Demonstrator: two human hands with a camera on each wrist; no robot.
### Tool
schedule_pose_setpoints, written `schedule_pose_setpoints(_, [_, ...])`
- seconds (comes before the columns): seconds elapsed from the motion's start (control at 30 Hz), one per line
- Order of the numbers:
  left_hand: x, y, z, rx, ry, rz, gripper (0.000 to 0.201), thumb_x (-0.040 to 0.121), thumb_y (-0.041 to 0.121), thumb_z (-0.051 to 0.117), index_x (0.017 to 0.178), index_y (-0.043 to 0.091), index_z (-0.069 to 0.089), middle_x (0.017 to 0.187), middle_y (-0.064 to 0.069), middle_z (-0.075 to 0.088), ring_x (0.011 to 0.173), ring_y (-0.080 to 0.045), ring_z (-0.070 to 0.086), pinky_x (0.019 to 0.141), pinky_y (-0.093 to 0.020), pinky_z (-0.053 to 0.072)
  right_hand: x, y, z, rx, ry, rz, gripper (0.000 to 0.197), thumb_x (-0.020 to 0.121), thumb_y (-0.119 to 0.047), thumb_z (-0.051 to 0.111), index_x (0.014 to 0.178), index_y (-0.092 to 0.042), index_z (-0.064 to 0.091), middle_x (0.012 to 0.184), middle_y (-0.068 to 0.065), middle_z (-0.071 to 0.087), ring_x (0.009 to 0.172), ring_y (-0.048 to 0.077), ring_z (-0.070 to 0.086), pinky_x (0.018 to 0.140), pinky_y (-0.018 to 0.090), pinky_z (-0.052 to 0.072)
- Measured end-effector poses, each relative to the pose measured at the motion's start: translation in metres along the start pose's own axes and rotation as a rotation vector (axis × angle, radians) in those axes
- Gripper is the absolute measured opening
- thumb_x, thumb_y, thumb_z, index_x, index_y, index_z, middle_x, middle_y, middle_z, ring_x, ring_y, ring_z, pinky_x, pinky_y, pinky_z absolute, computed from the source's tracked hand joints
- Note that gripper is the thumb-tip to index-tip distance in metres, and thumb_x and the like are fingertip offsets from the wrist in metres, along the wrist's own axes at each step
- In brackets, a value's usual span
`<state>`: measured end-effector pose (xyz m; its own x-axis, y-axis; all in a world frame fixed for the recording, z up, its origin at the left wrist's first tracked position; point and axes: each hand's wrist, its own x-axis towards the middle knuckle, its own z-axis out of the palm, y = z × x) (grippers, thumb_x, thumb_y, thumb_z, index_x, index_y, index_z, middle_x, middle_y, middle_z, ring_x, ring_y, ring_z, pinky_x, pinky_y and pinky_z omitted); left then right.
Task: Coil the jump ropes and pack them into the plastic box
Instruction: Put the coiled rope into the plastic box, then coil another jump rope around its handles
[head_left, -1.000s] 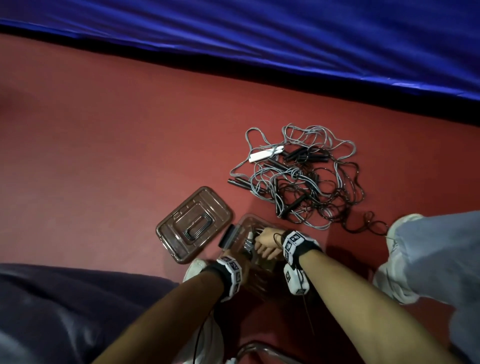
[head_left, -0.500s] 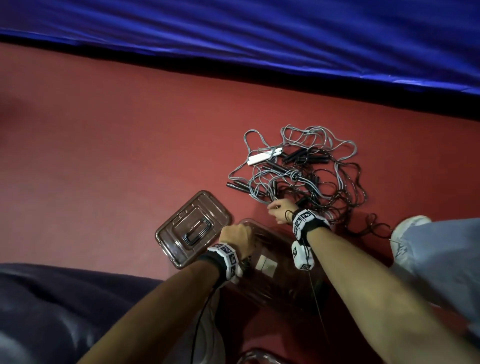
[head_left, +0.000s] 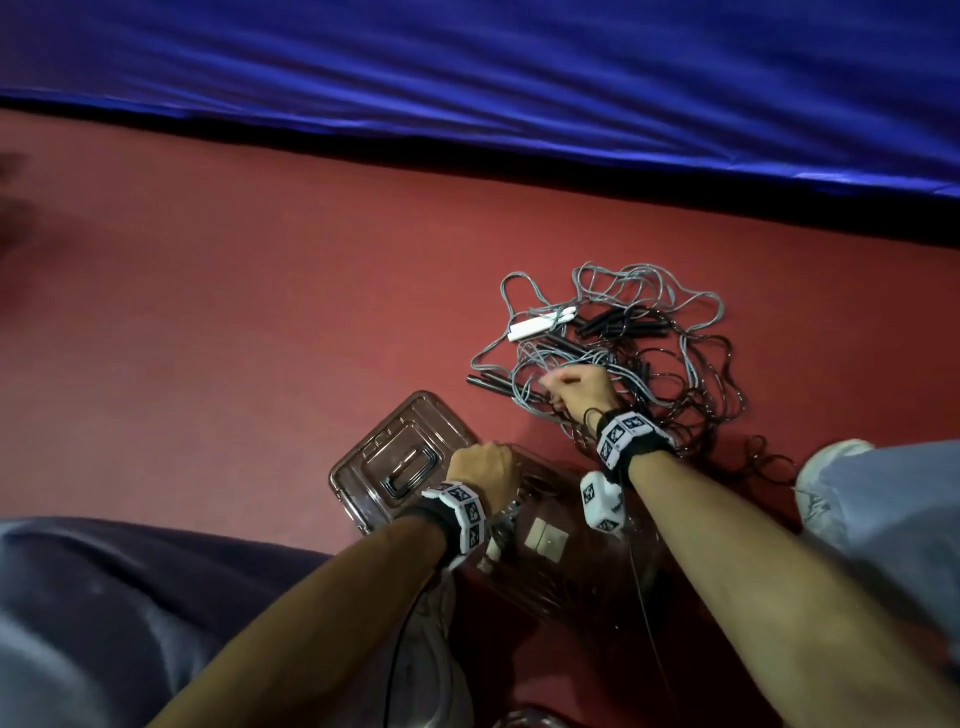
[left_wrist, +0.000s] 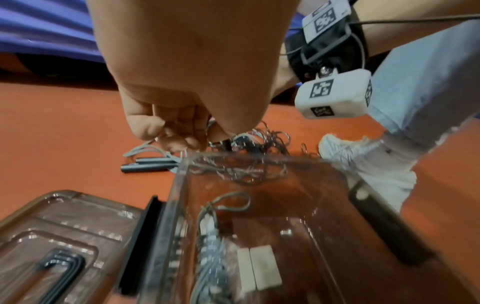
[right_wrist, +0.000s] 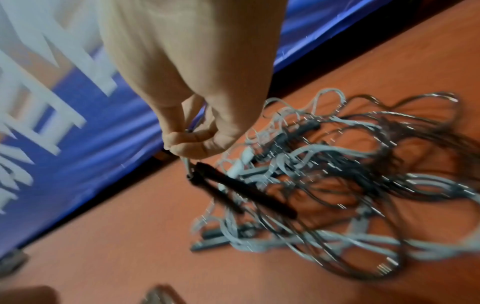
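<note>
A tangle of grey and black jump ropes (head_left: 675, 353) lies on the red floor beyond the clear brown plastic box (head_left: 597, 587). My right hand (head_left: 571, 389) is at the pile's near edge. In the right wrist view it (right_wrist: 187, 142) pinches a grey cord, and a black handle (right_wrist: 233, 191) hangs from that cord above the pile (right_wrist: 337, 174). My left hand (head_left: 483, 470) hovers over the box's left rim with its fingers (left_wrist: 168, 131) curled and nothing visible in them. One coiled grey rope (left_wrist: 210, 257) lies inside the box (left_wrist: 259, 158).
The box's lid (head_left: 395, 457) lies flat on the floor just left of the box. A white shoe (head_left: 826, 473) and a trouser leg are at the right, my other leg (head_left: 104, 623) at the lower left. A blue mat (head_left: 519, 78) runs along the far side.
My right hand left the box, reached forward to the rope pile and took hold of a cord. My left hand rose from inside the box to above its left rim.
</note>
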<state>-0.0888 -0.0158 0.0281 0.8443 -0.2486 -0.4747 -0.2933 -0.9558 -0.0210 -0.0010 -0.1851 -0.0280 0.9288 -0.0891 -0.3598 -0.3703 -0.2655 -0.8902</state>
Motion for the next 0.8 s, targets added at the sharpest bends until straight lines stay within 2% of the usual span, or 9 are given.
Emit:
schedule_pose_setpoints(0.1, [0.001,-0.001,-0.03,-0.075,0.083,-0.047,0.028,0.098,0.029,0.043,0.116,0.011,0.054,0.089,-0.005,0.067,0.083,-0.032,0.069,0.067,-0.037,0.052,-0.004,-0.068,-0.019,0.106,-0.045,-0.103,0.014,0.092,0.003,0.069,0.093,-0.008,0.077,0.071,0.005,0.07,0.042,-0.001,0.051,0.045,0.014,0.044])
schedule_pose_setpoints(0.23, [-0.001,0.001,-0.09,-0.203,0.227,-0.067,0.047,0.097,0.032,0.047,0.136,0.007,0.039,0.116,-0.015,0.065,0.1,-0.039,0.066,0.078,-0.044,0.051,-0.021,-0.162,-0.053,0.075,-0.061,-0.243,0.016,0.092,0.0,0.071,0.094,-0.014,0.08,0.071,0.0,0.074,0.044,0.001,0.05,0.046,0.015,0.043])
schedule_pose_setpoints(0.3, [-0.006,0.001,-0.126,-0.293,0.322,-0.07,0.057,0.095,0.037,0.054,0.137,0.003,0.035,0.12,-0.016,0.061,0.104,-0.039,0.064,0.08,-0.044,0.049,-0.034,-0.212,-0.073,0.103,-0.081,-0.344,0.017,0.092,0.004,0.069,0.094,-0.01,0.078,0.07,0.001,0.071,0.046,0.004,0.05,0.048,0.017,0.045])
schedule_pose_setpoints(0.4, [-0.019,-0.004,-0.183,-0.448,0.547,-0.05,0.069,0.089,0.049,0.064,0.132,0.003,0.035,0.125,-0.014,0.051,0.106,-0.034,0.059,0.083,-0.041,0.048,-0.07,-0.29,-0.11,0.163,-0.097,-0.479,0.015,0.093,0.006,0.065,0.099,-0.004,0.075,0.077,0.011,0.067,0.049,0.006,0.048,0.05,0.017,0.044])
schedule_pose_setpoints(0.5, [-0.035,-0.006,-0.241,-0.574,0.738,0.011,0.086,0.082,0.06,0.067,0.137,0.003,0.033,0.133,-0.014,0.045,0.117,-0.029,0.052,0.095,-0.042,0.049,-0.111,-0.353,-0.149,0.261,-0.098,-0.56,0.013,0.094,0.002,0.065,0.096,-0.005,0.075,0.075,0.008,0.068,0.051,0.006,0.049,0.052,0.018,0.042])
schedule_pose_setpoints(0.6, [-0.047,0.001,-0.29,-0.714,0.792,0.157,0.09,0.078,0.067,0.066,0.14,0.009,0.037,0.137,-0.008,0.049,0.124,-0.022,0.051,0.104,-0.04,0.045,-0.146,-0.378,-0.173,0.343,-0.093,-0.649,0.01,0.096,-0.007,0.067,0.1,-0.01,0.075,0.082,0.005,0.073,0.068,0.013,0.057,0.062,0.021,0.043])
schedule_pose_setpoints(0.67, [-0.05,0.011,-0.309,-0.767,0.788,0.268,0.077,0.081,0.063,0.068,0.135,0.014,0.045,0.129,-0.003,0.059,0.11,-0.017,0.06,0.096,-0.033,0.048,-0.16,-0.372,-0.179,0.369,-0.064,-0.699,0.011,0.097,-0.011,0.066,0.105,-0.012,0.074,0.088,0.003,0.075,0.084,0.014,0.065,0.071,0.022,0.046])
schedule_pose_setpoints(0.73, [-0.051,0.025,-0.316,-0.816,0.766,0.348,0.059,0.084,0.053,0.072,0.126,0.017,0.051,0.117,0.003,0.065,0.091,-0.014,0.063,0.083,-0.029,0.05,-0.166,-0.357,-0.179,0.452,-0.107,-0.676,0.013,0.099,-0.011,0.064,0.11,-0.011,0.072,0.094,0.005,0.075,0.092,0.016,0.067,0.078,0.026,0.051])
schedule_pose_setpoints(0.8, [-0.047,0.04,-0.32,-0.837,0.743,0.387,0.05,0.084,0.047,0.072,0.121,0.018,0.054,0.108,0.006,0.067,0.09,-0.01,0.063,0.082,-0.029,0.05,-0.168,-0.348,-0.177,0.481,-0.155,-0.63,0.015,0.1,-0.011,0.063,0.113,-0.011,0.07,0.101,0.008,0.074,0.091,0.016,0.067,0.083,0.032,0.054])
